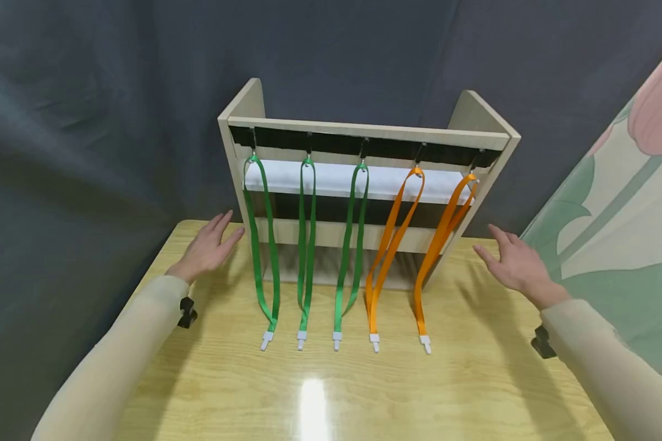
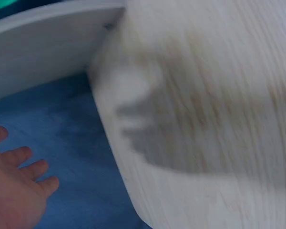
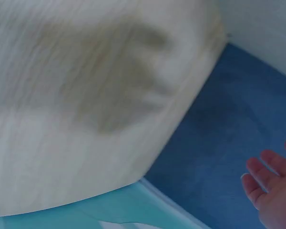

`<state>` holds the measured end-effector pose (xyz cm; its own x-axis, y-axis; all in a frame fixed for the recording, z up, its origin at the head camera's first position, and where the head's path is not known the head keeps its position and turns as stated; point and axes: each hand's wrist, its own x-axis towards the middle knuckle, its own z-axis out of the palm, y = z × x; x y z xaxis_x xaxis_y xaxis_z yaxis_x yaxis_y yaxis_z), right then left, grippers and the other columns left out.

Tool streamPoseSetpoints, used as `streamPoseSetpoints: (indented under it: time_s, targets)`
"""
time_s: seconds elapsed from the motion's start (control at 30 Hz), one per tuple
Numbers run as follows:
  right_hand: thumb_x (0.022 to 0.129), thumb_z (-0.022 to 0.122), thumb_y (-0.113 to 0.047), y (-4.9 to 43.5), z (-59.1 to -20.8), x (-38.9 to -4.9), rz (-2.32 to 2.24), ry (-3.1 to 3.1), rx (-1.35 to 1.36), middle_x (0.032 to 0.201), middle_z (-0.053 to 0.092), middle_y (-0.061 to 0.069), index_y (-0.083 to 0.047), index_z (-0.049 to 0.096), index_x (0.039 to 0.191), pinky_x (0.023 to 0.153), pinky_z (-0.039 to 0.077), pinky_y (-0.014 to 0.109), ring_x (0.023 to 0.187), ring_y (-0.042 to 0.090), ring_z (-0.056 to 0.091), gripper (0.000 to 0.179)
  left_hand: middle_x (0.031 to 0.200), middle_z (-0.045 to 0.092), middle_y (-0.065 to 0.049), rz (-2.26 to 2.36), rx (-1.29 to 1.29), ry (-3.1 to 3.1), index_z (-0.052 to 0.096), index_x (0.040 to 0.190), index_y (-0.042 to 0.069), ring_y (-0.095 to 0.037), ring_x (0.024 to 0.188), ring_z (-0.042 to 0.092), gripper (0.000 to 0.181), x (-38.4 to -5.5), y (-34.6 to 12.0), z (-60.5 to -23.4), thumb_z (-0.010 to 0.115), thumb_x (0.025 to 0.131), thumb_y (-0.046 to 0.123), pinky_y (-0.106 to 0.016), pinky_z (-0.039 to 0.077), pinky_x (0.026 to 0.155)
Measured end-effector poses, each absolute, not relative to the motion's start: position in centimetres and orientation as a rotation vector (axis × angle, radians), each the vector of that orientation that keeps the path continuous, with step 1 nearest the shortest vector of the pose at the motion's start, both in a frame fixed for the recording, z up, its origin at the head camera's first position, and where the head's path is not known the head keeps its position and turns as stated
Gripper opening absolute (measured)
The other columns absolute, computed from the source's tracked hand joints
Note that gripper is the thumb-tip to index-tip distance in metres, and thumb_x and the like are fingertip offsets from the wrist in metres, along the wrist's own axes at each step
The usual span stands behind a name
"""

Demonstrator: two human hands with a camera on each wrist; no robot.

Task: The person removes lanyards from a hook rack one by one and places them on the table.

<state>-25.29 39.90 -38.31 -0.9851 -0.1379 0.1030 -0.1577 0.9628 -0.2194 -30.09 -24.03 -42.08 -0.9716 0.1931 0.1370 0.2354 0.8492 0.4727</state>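
Observation:
Three green lanyards hang from hooks on the front of a pale wooden rack. To their right hang two orange lanyards. Each ends in a white plastic clip lying low over the table. My left hand is held beside the rack's left side, fingers extended, gripping nothing. On the other side, my right hand is likewise extended and apart from the rack. Both wrist views show the spread fingers of the left hand and the right hand near the table edge.
The rack stands toward the back of a wooden table. Behind it hangs a dark curtain. A floral cloth covers the right side. Inside the rack is a white shelf.

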Motion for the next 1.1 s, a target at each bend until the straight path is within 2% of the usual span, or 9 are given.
streamPoseSetpoints:
  time_s: [0.13, 0.3, 0.4, 0.5, 0.67, 0.73, 0.83, 1.0, 1.1]
  targets:
    - [0.099, 0.048, -0.04, 39.1, -37.0, -24.6, 0.456, -2.889, 0.269, 0.131, 0.038, 0.035, 0.008, 0.033, 0.141, 0.087, 0.035, 0.066, 0.112, 0.052, 0.04, 0.066, 0.15, 0.026, -0.023, -0.953, -0.36, -2.837, 0.023, 0.152, 0.007, -0.043, 0.134, 0.026, 0.075, -29.6, -23.5, -41.3, 0.029, 0.098, 0.059, -0.059, 0.023, 0.106]
    - [0.095, 0.057, -0.022, 38.0, -35.8, -23.4, 0.528, -2.749, 0.313, 0.113, 0.049, 0.031, 0.008, 0.045, 0.128, 0.074, 0.041, 0.06, 0.097, 0.046, 0.05, 0.047, 0.14, 0.045, -0.019, -1.271, -0.323, -2.727, 0.04, 0.145, 0.007, -0.037, 0.121, 0.047, 0.067, -28.4, -23.0, -40.4, 0.039, 0.098, 0.055, -0.054, 0.04, 0.096]
    - [0.094, 0.058, -0.018, 37.4, -35.2, -22.9, 0.544, -2.675, 0.327, 0.104, 0.054, 0.027, 0.007, 0.051, 0.121, 0.067, 0.042, 0.054, 0.089, 0.042, 0.054, 0.038, 0.138, 0.048, -0.017, -1.432, -0.319, -2.647, 0.044, 0.144, 0.007, -0.034, 0.12, 0.049, 0.062, -27.8, -22.8, -40.1, 0.048, 0.097, 0.049, -0.051, 0.042, 0.095]
    - [0.092, 0.059, -0.013, 36.9, -34.5, -22.6, 0.548, -2.578, 0.345, 0.096, 0.059, 0.023, 0.005, 0.056, 0.112, 0.062, 0.042, 0.044, 0.08, 0.036, 0.056, 0.028, 0.138, 0.048, -0.017, -1.623, -0.379, -2.513, 0.044, 0.142, 0.004, -0.034, 0.122, 0.048, 0.053, -27.3, -22.4, -39.8, 0.054, 0.098, 0.033, -0.046, 0.041, 0.098]
    - [0.089, 0.059, -0.008, 36.2, -33.2, -22.2, 0.581, -2.443, 0.312, 0.08, 0.062, 0.013, 0.001, 0.061, 0.096, 0.056, 0.034, 0.024, 0.065, 0.011, 0.05, 0.011, 0.138, 0.046, -0.022, -1.827, -0.486, -2.337, 0.043, 0.141, -0.002, -0.038, 0.124, 0.044, 0.05, -27.0, -21.5, -39.2, 0.059, 0.095, 0.009, -0.023, 0.044, 0.093]
    - [0.09, 0.059, -0.009, 35.9, -32.6, -22.0, 0.627, -2.422, 0.284, 0.078, 0.061, 0.011, -0.001, 0.061, 0.094, 0.056, 0.034, 0.02, 0.063, 0.003, 0.044, 0.01, 0.138, 0.044, -0.024, -1.855, -0.498, -2.31, 0.041, 0.142, -0.004, -0.041, 0.123, 0.043, 0.052, -26.9, -21.1, -39.0, 0.059, 0.094, 0.006, -0.017, 0.044, 0.088]
    - [0.092, 0.059, -0.014, 35.4, -31.7, -21.6, 0.679, -2.426, 0.262, 0.082, 0.062, 0.011, -0.001, 0.062, 0.099, 0.057, 0.035, 0.017, 0.064, -0.005, 0.044, 0.015, 0.139, 0.042, -0.025, -1.89, -0.484, -2.28, 0.038, 0.143, -0.004, -0.041, 0.123, 0.042, 0.054, -26.8, -20.8, -38.9, 0.059, 0.094, 0.004, -0.016, 0.045, 0.087]
    - [0.094, 0.058, -0.019, 34.7, -30.6, -21.1, 0.707, -2.447, 0.25, 0.089, 0.064, 0.01, -0.002, 0.062, 0.108, 0.058, 0.037, 0.014, 0.067, -0.005, 0.048, 0.022, 0.141, 0.043, -0.02, -1.895, -0.454, -2.238, 0.039, 0.144, 0.0, -0.035, 0.124, 0.044, 0.054, -26.5, -20.3, -38.9, 0.06, 0.095, 0.01, -0.019, 0.045, 0.09]
    - [0.093, 0.059, -0.018, 34.3, -30.1, -20.9, 0.73, -2.421, 0.246, 0.089, 0.063, 0.006, -0.001, 0.063, 0.108, 0.06, 0.037, 0.011, 0.068, -0.006, 0.05, 0.023, 0.14, 0.043, -0.021, -1.902, -0.472, -2.194, 0.04, 0.142, -0.001, -0.036, 0.123, 0.044, 0.052, -26.1, -19.9, -38.7, 0.06, 0.095, 0.008, -0.019, 0.045, 0.089]
